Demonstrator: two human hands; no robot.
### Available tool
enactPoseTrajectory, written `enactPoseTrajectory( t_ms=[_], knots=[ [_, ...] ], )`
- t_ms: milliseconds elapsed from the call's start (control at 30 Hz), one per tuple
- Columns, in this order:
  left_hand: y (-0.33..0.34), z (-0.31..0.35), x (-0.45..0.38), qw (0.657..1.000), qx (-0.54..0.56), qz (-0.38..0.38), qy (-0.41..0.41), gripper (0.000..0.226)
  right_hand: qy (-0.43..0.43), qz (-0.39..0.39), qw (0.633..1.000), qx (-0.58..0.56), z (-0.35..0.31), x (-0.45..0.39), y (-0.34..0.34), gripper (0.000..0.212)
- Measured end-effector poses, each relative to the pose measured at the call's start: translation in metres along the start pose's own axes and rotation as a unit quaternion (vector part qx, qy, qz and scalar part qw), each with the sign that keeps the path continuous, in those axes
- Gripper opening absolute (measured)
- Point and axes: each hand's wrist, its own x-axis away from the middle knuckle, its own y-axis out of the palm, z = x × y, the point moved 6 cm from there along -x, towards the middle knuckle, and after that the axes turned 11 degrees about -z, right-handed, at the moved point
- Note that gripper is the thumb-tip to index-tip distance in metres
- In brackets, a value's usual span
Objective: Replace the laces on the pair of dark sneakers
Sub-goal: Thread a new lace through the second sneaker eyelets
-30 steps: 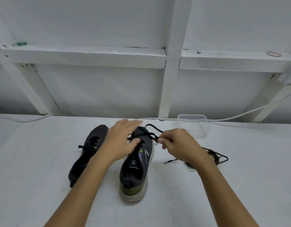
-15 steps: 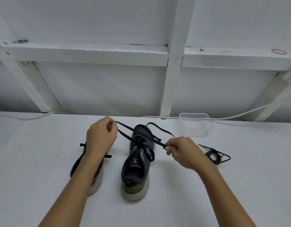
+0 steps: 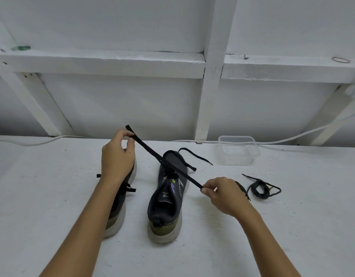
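Green object (image 3: 20, 48) on the ledge, far up and left of the right sneaker; left sneaker (image 3: 120, 200) just left of the right sneaker, largely hidden under the forearm, short black lace ends showing at its side; left hand (image 3: 117, 156) up and left of the right sneaker, thumb and fingertips pinched on one end of the black lace (image 3: 164, 162); lace drawn taut in a straight diagonal, long axis from upper left to lower right, passing over the laced area of the right sneaker (image 3: 168, 196), heel toward the wearer, toe away; whether the taut span is threaded through the eyelets there, cannot tell; loose lace ends (image 3: 192, 156) trailing from beside the toe, rightward; right hand (image 3: 222, 193) just right of the right sneaker, fingers curled, thumb and forefinger clamped on the lace's lower end; right hand the nearer to the eyelets, lace lying up and left from its fingertips; clear plastic container (image 3: 237, 150) beyond and right of the right sneaker; coiled black lace (image 3: 261, 189) well right of it, past the right hand; rubber band (image 3: 340, 60) on the ledge, far upper right.
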Motion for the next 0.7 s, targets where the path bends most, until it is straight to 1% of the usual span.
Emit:
enactPoseTrajectory(
  t_ms=[33, 67, 100, 133, 167, 200, 233, 267, 300, 333, 367, 400, 467, 533, 633, 700],
  knots=[
    [0.004, -0.001, 0.001, 1.000, -0.013, -0.021, -0.008, 0.022, 0.000, -0.002, 1.000, -0.031, 0.002, 0.000, 0.004, 0.012],
    [0.009, -0.004, 0.002, 0.998, -0.022, -0.050, -0.025, 0.028, 0.005, -0.008, 0.995, -0.097, 0.005, -0.001, 0.008, 0.012],
    [0.016, -0.007, 0.005, 0.995, -0.026, -0.081, -0.046, 0.036, 0.017, -0.025, 0.980, -0.196, 0.007, -0.001, 0.014, 0.013],
    [0.023, -0.009, 0.009, 0.992, -0.025, -0.108, -0.062, 0.043, 0.033, -0.053, 0.948, -0.311, 0.006, -0.002, 0.022, 0.013],
    [0.030, -0.008, 0.014, 0.989, -0.020, -0.132, -0.068, 0.046, 0.043, -0.088, 0.903, -0.418, 0.002, -0.003, 0.032, 0.013],
    [0.037, -0.005, 0.019, 0.986, -0.014, -0.159, -0.058, 0.044, 0.048, -0.110, 0.853, -0.507, -0.004, -0.004, 0.041, 0.011],
    [0.045, 0.001, 0.025, 0.981, -0.006, -0.193, -0.036, 0.038, 0.049, -0.112, 0.809, -0.575, -0.009, -0.007, 0.047, 0.008],
    [0.055, 0.007, 0.032, 0.972, -0.003, -0.233, -0.007, 0.029, 0.049, -0.103, 0.777, -0.619, -0.014, -0.010, 0.051, 0.007],
    [0.063, 0.012, 0.039, 0.961, -0.014, -0.275, 0.021, 0.019, 0.047, -0.092, 0.762, -0.639, -0.017, -0.013, 0.054, 0.007],
    [0.070, 0.016, 0.045, 0.948, -0.041, -0.311, 0.046, 0.015, 0.045, -0.081, 0.763, -0.639, -0.020, -0.015, 0.057, 0.007],
    [0.076, 0.018, 0.051, 0.936, -0.080, -0.337, 0.064, 0.017, 0.044, -0.071, 0.775, -0.627, -0.022, -0.016, 0.059, 0.007],
    [0.079, 0.017, 0.054, 0.926, -0.117, -0.351, 0.072, 0.020, 0.043, -0.061, 0.788, -0.611, -0.024, -0.017, 0.060, 0.007],
    [0.081, 0.013, 0.055, 0.917, -0.163, -0.357, 0.071, 0.018, 0.042, -0.035, 0.804, -0.592, -0.024, -0.019, 0.062, 0.010],
    [0.084, 0.009, 0.054, 0.917, -0.174, -0.354, 0.064, 0.014, 0.038, -0.012, 0.814, -0.579, -0.025, -0.021, 0.062, 0.011],
    [0.087, 0.008, 0.052, 0.931, -0.174, -0.315, 0.052, 0.007, 0.032, 0.011, 0.822, -0.568, -0.028, -0.023, 0.060, 0.008],
    [0.092, 0.007, 0.053, 0.941, -0.162, -0.294, 0.041, 0.009, 0.023, 0.025, 0.824, -0.565, -0.029, -0.022, 0.056, 0.009]
  ],
)
